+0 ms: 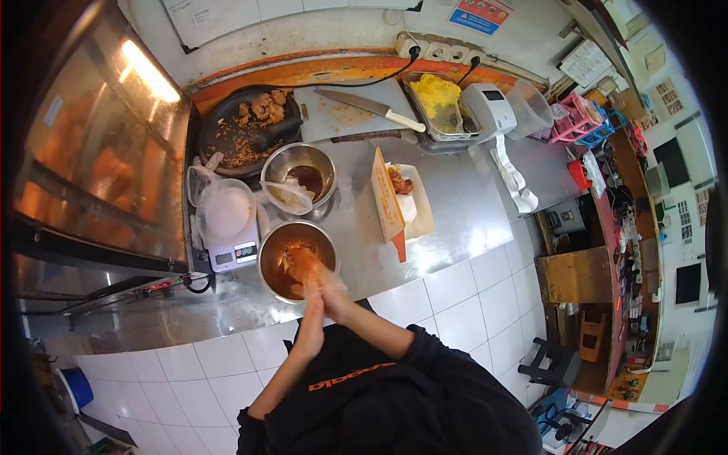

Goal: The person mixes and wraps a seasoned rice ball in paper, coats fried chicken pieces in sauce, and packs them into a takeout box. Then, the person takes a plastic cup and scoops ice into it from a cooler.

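Note:
Both hands meet over the near rim of a steel bowl point(267, 282) that has reddish-orange sauce and coated pieces point(290, 258) in it. My left hand point(311, 302) lies flat with its fingers stretched toward the bowl. Against its palm side is my right hand point(331, 291), whose fingers are smeared by motion. Whether anything sits between the palms is hidden. Just behind stands a second steel bowl point(324, 161) with dark sauce and a clear plastic piece point(292, 196). To the right is an open takeaway box point(423, 216) with fried food point(400, 180) and a white item point(407, 208).
A kitchen scale point(231, 254) is left of the bowls, beside a lit glass cabinet point(98, 152). Behind are a stone mortar point(220, 152), a knife point(364, 104) on a cutting board point(322, 125), a tray of yellow food point(437, 98) and a receipt printer point(489, 106).

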Action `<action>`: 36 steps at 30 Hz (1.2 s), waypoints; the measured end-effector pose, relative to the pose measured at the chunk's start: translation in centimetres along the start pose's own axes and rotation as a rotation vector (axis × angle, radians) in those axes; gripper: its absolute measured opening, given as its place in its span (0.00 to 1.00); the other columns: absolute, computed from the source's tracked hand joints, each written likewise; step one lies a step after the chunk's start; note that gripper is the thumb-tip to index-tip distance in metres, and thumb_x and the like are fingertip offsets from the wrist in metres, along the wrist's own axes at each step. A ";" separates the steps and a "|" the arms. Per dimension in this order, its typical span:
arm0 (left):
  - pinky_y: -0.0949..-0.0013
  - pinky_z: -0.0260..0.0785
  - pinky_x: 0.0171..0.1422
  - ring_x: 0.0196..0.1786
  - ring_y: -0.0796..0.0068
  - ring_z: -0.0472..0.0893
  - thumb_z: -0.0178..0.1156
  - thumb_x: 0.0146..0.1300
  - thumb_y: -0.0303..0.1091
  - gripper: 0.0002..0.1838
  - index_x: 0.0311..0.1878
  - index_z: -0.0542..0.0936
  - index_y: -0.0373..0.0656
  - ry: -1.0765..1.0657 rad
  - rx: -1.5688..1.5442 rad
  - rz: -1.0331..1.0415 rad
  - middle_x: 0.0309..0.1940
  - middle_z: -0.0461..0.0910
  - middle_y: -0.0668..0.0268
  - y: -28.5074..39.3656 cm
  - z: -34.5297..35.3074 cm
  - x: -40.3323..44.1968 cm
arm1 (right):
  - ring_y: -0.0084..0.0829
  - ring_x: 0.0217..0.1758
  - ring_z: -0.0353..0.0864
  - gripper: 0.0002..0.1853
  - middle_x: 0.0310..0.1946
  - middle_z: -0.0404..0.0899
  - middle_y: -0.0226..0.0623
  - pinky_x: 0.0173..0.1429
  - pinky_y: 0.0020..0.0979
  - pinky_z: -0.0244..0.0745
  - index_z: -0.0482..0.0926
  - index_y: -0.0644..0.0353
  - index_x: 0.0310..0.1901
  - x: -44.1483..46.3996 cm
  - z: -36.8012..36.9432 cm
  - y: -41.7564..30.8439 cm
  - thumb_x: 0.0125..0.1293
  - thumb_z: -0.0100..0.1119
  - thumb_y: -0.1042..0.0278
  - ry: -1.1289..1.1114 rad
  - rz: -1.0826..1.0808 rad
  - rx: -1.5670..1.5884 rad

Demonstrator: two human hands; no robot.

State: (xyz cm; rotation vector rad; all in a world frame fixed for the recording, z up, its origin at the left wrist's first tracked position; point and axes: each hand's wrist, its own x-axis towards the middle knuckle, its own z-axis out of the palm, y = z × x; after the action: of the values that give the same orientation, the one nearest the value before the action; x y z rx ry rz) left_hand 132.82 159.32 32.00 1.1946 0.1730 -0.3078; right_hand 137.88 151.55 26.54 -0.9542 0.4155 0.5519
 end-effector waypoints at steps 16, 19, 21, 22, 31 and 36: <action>0.57 0.54 0.67 0.63 0.55 0.64 0.48 0.58 0.62 0.47 0.61 0.57 0.20 0.198 -0.020 -0.317 0.63 0.57 0.45 7.4 9.3 2.3 | 0.24 0.36 0.77 0.12 0.35 0.78 0.34 0.34 0.23 0.69 0.77 0.60 0.44 4.0 -19.7 -32.1 0.59 0.58 0.69 0.229 -0.543 -1.031; 0.55 0.64 0.58 0.52 0.54 0.74 0.50 0.57 0.62 0.46 0.57 0.62 0.20 0.182 -0.053 -0.396 0.58 0.65 0.46 6.0 10.2 2.9 | 0.30 0.43 0.74 0.15 0.42 0.76 0.37 0.37 0.27 0.69 0.76 0.58 0.45 9.7 -21.3 -32.6 0.56 0.60 0.66 0.162 -0.583 -1.084; 0.57 0.68 0.54 0.49 0.58 0.76 0.55 0.52 0.64 0.45 0.58 0.64 0.29 0.368 -0.094 -0.326 0.55 0.68 0.50 4.9 13.3 6.6 | 0.37 0.48 0.70 0.16 0.44 0.73 0.40 0.46 0.31 0.67 0.76 0.59 0.47 12.1 -20.9 -32.6 0.57 0.60 0.65 0.096 -0.534 -1.196; 0.56 0.66 0.56 0.58 0.58 0.69 0.60 0.47 0.65 0.50 0.64 0.58 0.36 0.462 0.018 -0.300 0.61 0.61 0.53 5.4 15.8 10.1 | 0.38 0.49 0.68 0.16 0.44 0.72 0.41 0.48 0.32 0.65 0.76 0.60 0.47 13.0 -20.6 -32.6 0.58 0.58 0.64 0.043 -0.501 -1.231; 0.67 0.57 0.62 0.63 0.69 0.62 0.78 0.29 0.52 0.66 0.68 0.47 0.36 0.432 -0.148 -0.391 0.62 0.58 0.60 2.3 16.8 14.9 | 0.38 0.47 0.62 0.19 0.41 0.66 0.41 0.56 0.34 0.56 0.77 0.62 0.46 16.9 -20.2 -32.6 0.67 0.40 0.60 -0.229 -0.338 -1.213; 0.57 0.49 0.69 0.68 0.57 0.56 0.79 0.28 0.42 0.66 0.68 0.45 0.36 0.359 -0.182 -0.425 0.68 0.50 0.55 1.5 16.1 14.3 | 0.35 0.50 0.62 0.29 0.43 0.67 0.41 0.57 0.34 0.54 0.78 0.66 0.45 17.5 -20.1 -33.2 0.65 0.31 0.51 -0.295 -0.203 -1.168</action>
State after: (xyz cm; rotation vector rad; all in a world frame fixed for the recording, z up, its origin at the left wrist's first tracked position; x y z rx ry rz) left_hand 146.29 142.73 34.96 1.0167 0.7585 -0.4358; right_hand 170.02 123.71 27.81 -1.9639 -0.3408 0.7385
